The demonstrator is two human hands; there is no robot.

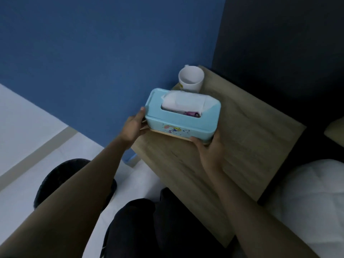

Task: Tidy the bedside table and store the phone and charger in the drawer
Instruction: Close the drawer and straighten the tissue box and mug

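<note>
A light blue tissue box (186,120) with a wooden base and a white tissue sticking out of its slot is held over the left part of the wooden bedside table (242,138). My left hand (133,127) grips its left end. My right hand (210,148) holds its near right corner from below. Whether the box rests on the table or hangs just above it cannot be told. No phone or charger shows in this view, and no drawer front is visible.
A white mug (190,79) stands upright at the table's far corner, just behind the box, against the blue wall (93,62). A white bed cover (316,202) lies to the right. A dark round object (61,183) sits on the pale floor at left.
</note>
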